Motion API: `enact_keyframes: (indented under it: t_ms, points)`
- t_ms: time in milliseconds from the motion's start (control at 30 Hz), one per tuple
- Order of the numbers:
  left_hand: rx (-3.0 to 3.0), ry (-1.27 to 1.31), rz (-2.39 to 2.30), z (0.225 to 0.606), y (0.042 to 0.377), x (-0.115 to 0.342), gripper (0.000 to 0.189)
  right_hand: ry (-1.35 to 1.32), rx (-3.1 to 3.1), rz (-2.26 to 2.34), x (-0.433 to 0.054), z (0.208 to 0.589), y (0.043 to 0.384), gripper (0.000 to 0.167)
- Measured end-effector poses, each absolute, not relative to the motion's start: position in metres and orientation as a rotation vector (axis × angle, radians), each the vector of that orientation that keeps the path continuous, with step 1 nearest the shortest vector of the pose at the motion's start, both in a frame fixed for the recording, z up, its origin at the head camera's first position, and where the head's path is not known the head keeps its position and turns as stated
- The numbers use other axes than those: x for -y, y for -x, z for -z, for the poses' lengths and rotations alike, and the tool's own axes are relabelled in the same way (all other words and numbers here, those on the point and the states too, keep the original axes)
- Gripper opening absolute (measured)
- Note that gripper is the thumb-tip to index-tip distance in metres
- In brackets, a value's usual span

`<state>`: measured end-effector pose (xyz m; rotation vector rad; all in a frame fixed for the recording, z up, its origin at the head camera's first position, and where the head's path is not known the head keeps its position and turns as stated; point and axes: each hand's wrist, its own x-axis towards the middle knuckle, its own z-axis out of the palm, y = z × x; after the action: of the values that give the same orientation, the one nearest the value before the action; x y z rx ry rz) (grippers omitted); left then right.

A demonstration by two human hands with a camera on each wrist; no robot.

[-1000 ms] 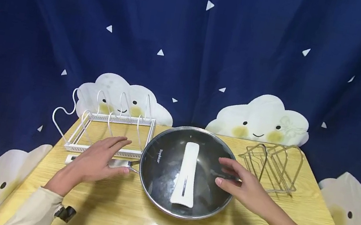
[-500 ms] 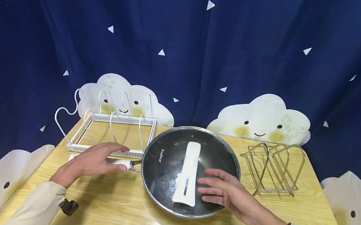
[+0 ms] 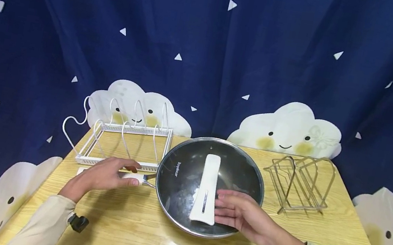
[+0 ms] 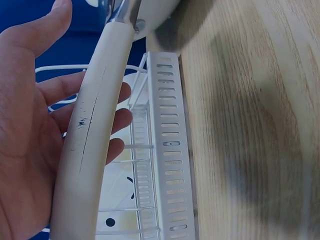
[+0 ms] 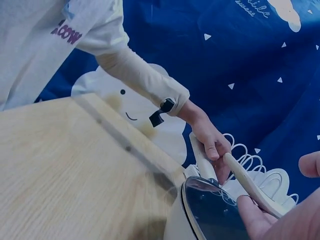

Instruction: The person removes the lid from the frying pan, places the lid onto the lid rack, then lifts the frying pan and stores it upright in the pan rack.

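A wok point(image 5: 175, 222) stands mid-table under a glass lid point(image 3: 177, 199), which has a long white lid handle point(image 3: 209, 181). The wok's off-white side handle point(image 4: 92, 120) points left. My left hand point(image 3: 103, 177) is right at that side handle; in the left wrist view its fingers point(image 4: 120, 122) show past the handle's far side and the thumb stands away from it. Over the lid, my right hand point(image 3: 243, 215) has its fingertips at the right edge of the lid handle. In the right wrist view the thumb point(image 5: 310, 164) is spread well apart from the fingers.
Behind the left hand stands a white wire rack point(image 3: 117, 164) with upright loops. A metal wire rack point(image 3: 300, 187) is at the right of the wooden table point(image 3: 145, 239). A dark blue curtain point(image 3: 209, 46) with clouds hangs behind.
My right hand has moved left and slightly down, from the lid's right side to the lid handle. My left hand has lowered slightly onto the side handle. The view has shifted slightly.
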<state>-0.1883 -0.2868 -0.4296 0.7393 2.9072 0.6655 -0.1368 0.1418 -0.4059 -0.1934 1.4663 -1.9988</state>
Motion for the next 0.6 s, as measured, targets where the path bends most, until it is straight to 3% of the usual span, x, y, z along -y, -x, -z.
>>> enact_keyframes:
  t_ms: [300, 600]
  points:
    - [-2.871, -0.766, -0.693, 0.431, 0.191, 0.287, 0.049, 0.19, -1.35, 2.022, -0.129, 0.413, 0.139, 0.028]
    - [-2.837, -0.779, -0.744, 0.433, 0.194, 0.29, 0.04, 0.164, -1.286, 2.049, -0.117, 0.418, 0.138, 0.031]
